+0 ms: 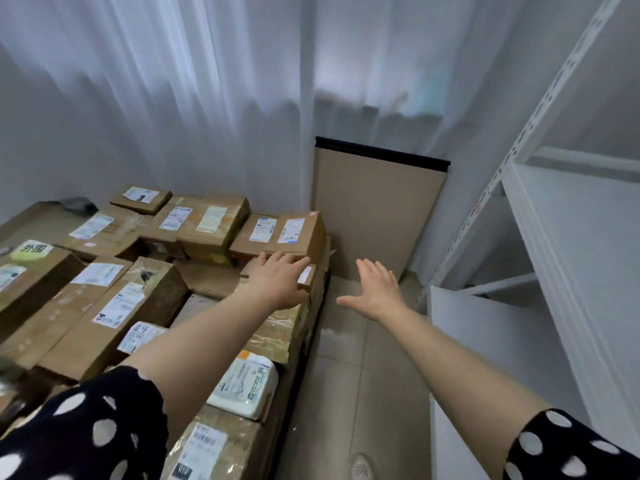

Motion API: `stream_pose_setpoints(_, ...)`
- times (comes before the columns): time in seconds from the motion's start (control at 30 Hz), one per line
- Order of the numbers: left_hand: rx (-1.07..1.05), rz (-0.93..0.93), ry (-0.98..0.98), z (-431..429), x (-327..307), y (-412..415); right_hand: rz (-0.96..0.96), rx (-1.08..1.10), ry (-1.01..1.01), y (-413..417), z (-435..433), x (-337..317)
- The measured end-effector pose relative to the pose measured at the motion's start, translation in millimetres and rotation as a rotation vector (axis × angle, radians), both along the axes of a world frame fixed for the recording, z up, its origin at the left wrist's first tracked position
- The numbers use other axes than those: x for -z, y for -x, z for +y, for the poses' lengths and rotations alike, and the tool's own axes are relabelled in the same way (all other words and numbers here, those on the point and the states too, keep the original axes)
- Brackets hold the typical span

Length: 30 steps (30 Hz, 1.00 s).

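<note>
Polka-dot sleeves (86,431); left hand (277,282) flat, open, on a cardboard parcel (313,285) at the stack's right edge; right hand (377,289) splayed, empty, beside it.

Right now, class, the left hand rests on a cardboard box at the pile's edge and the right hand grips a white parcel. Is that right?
No. The head view shows the right hand gripping nothing: it is open, fingers spread, above the tiled floor. The left hand does rest on the cardboard box at the pile's edge.
</note>
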<state>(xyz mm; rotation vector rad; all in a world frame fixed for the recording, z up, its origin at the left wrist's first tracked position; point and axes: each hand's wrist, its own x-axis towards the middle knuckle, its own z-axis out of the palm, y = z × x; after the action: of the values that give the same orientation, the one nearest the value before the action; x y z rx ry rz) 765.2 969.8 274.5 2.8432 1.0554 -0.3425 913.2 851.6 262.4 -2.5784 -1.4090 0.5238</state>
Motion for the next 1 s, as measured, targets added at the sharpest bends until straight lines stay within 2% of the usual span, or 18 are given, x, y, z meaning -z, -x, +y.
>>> stream_pose_setpoints(0.23,0.118,-0.023,0.077,-62,-6,63,0.064,0.100,0.001,86,-81,-3)
stream_pose_setpoints(0.47,0.211,-0.035,0.048,-136,-14,103,0.061,0.208,-0.025,147,-163,-16)
stream_pose_setpoints(0.73,0.303,-0.018,0.022,-240,-31,177,0.020,0.305,-0.073,231,-266,-13)
stream_pose_setpoints(1.0,0.461,-0.004,-0.003,-304,-52,242,-0.056,0.411,-0.048,313,-339,-29)
